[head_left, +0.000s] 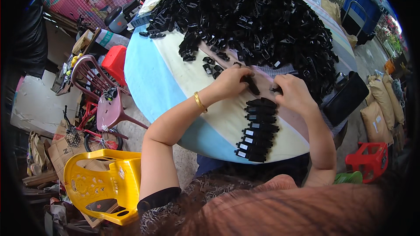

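Observation:
On the round table's striped cloth (192, 91) my left hand (232, 82), a gold bangle at its wrist, is closed on a small black plastic piece (252, 86). Just right of it, my right hand (294, 91) pinches another small dark piece (276, 89), mostly hidden by the fingers. Between my forearms runs a neat row of black plastic pieces (258, 126), laid side by side toward the near edge, several with white labels. A few loose pieces (209, 66) lie beyond my left hand, in front of a large heap of similar black pieces (245, 13).
A black pouch (346, 98) lies at the table's right edge. Left of the table stand a yellow plastic chair (103, 183), a pink chair (109, 109) and a red stool (114, 64). Another red stool (368, 161) and brown sacks (376, 122) are on the right.

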The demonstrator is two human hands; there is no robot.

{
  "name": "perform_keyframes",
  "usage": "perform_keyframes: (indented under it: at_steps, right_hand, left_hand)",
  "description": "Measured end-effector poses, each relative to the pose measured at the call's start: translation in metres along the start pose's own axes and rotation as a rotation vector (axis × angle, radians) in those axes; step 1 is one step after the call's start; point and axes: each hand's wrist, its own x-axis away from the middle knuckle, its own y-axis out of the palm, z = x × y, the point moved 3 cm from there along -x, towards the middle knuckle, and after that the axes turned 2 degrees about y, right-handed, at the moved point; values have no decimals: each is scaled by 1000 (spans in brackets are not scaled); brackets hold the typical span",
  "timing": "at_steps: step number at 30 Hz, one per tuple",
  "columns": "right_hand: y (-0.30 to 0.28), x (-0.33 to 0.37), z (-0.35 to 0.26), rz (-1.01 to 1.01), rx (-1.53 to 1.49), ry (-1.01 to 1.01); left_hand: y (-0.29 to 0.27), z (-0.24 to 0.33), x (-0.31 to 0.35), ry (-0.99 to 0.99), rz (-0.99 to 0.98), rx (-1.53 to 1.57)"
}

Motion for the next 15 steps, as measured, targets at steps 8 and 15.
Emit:
perform_keyframes:
  at_steps: [8, 15]
  right_hand:
    - [8, -4, -1, 74, -279, -21]
    - [5, -3, 3, 57, -147, -39]
  left_hand:
    - [13, 17, 4, 142, 149, -155]
    - [7, 16, 1, 21, 80, -32]
